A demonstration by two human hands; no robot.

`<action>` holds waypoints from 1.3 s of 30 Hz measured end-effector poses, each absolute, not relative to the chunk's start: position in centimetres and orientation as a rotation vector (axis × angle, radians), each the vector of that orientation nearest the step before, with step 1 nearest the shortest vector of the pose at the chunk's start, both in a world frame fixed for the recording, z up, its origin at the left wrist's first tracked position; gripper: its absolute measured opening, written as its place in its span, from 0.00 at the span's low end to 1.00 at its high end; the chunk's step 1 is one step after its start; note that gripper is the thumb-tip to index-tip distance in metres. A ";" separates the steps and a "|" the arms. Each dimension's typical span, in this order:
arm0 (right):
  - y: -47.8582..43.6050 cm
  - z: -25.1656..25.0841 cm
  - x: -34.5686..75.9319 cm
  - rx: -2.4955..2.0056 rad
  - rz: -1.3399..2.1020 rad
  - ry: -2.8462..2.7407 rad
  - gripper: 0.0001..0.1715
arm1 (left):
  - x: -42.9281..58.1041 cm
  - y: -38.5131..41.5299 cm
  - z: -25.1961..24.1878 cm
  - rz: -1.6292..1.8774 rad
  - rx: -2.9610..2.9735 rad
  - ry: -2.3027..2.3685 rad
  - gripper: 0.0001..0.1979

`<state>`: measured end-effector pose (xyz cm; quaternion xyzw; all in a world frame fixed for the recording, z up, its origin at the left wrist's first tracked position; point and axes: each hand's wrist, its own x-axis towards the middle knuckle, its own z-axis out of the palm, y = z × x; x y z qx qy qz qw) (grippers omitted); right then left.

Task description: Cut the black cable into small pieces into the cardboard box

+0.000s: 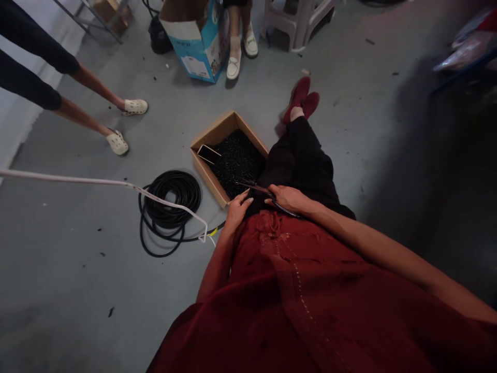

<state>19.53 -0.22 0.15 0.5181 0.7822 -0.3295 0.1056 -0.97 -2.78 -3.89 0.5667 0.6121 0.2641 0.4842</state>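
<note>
My right hand (pixel 286 198) is closed around the dark handles of a pair of scissors (pixel 254 187), whose blades point left over the near edge of a cardboard box. My left hand (pixel 236 208) is at that box's near corner, thumb and fingers close together; whatever lies between them is lost against my black trousers. Inside the cardboard box (pixel 212 178) is a heap of small black pieces (pixel 238 160), with a flat dark rectangular object with a pale edge (pixel 208 154) on it. A coil of black tubing or cable (pixel 171 199) lies left of the box, its end running behind my left forearm.
A pale bar with a bent end (pixel 155 197) crosses above the coil. Ahead are a blue and white carton (pixel 194 52), a seated person's white shoes (pixel 233 67) and a plastic stool (pixel 297 23). Another person's legs (pixel 89 85) stand at left. Bags (pixel 466 46) lie far right.
</note>
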 end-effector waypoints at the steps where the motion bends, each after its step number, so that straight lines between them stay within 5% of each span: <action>1: -0.2 0.2 19.6 1.529 -0.972 2.303 0.27 | -1.1 -3.0 -3.9 0.641 1.393 1.514 0.17; 22: 0.6 -1.1 19.1 1.600 -0.943 2.115 0.28 | -2.0 -2.7 -6.5 0.564 1.449 1.652 0.15; 39: -0.5 0.8 21.9 1.717 -1.026 2.135 0.36 | -1.3 -2.5 -5.1 0.825 1.075 1.592 0.21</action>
